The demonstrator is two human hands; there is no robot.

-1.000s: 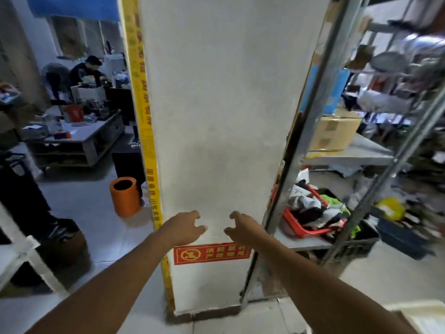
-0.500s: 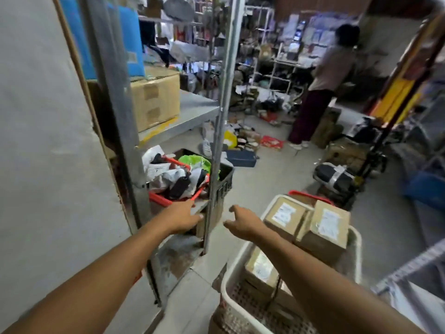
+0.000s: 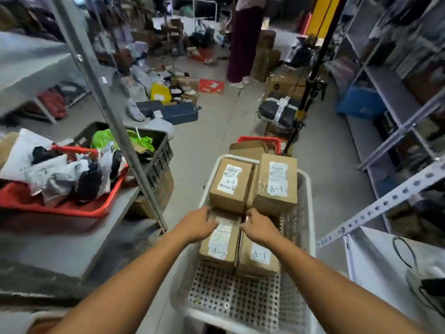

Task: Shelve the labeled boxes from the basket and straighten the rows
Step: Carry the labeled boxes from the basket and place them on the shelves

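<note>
A white perforated basket (image 3: pixel 310 213) stands in front of me with several brown cardboard boxes in it. Two upright boxes at its far end are each labeled A-1 (image 3: pixel 230 184) (image 3: pixel 277 184). Nearer lie a box labeled A-2 (image 3: pixel 221 247) and, to its right, another A-1 box (image 3: pixel 258 257). My left hand (image 3: pixel 197 224) curls over the far left corner of the A-2 box. My right hand (image 3: pixel 258 229) curls over its far right corner, at the seam with the near A-1 box. How firmly they hold is hard to see.
On the left, a metal shelf (image 3: pixel 72 247) with a slanted upright (image 3: pixel 115 126) carries a red tray (image 3: pixel 60 208) of parcels and a black crate (image 3: pixel 156 160). Grey shelving (image 3: pixel 385 203) lines the right. Parcels litter the floor ahead, where a person (image 3: pixel 243 44) stands.
My view swung right from a white pillar to the aisle and down onto the basket. Both hands went from the air down onto the A-2 box.
</note>
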